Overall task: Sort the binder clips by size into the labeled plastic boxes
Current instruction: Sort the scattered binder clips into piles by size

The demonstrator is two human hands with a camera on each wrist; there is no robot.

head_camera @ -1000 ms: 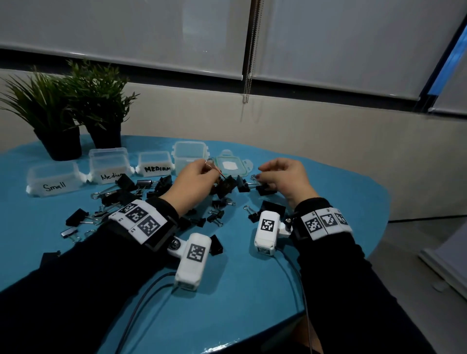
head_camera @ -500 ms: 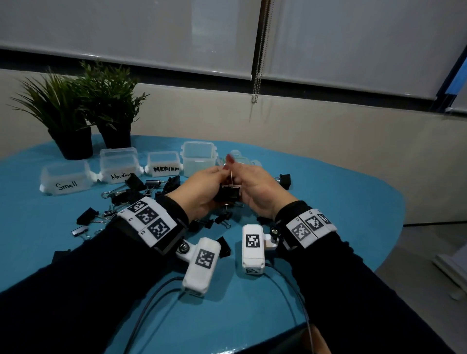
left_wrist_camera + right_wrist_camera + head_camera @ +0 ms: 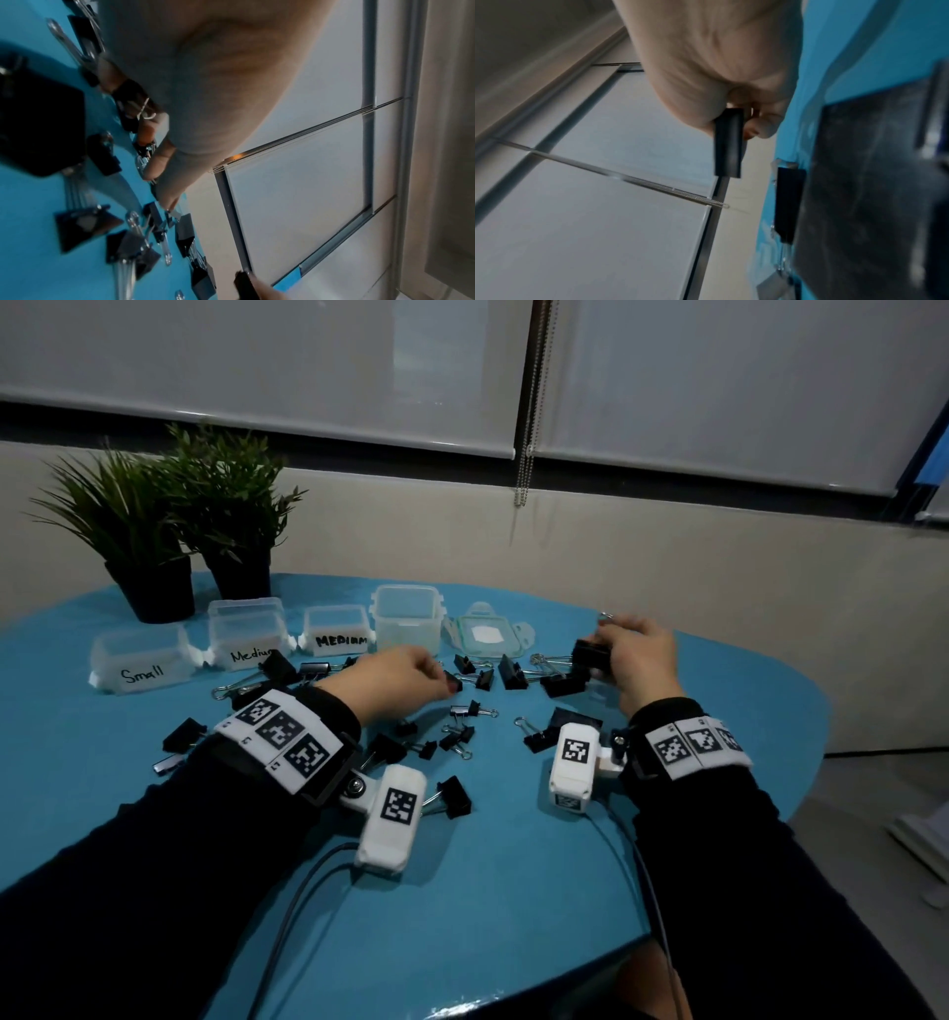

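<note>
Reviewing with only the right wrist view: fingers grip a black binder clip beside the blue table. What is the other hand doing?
Observer: The left hand is low over the scattered pile, pinching a small clip.
Operator: Where is my clip relative to the boxes?
Observer: The right hand holds the large clip to the right of the loose lid, away from the boxes.
Operator: Is a Large box visible?
Observer: The Small box and two Medium boxes carry labels; the tall box shows none.
</note>
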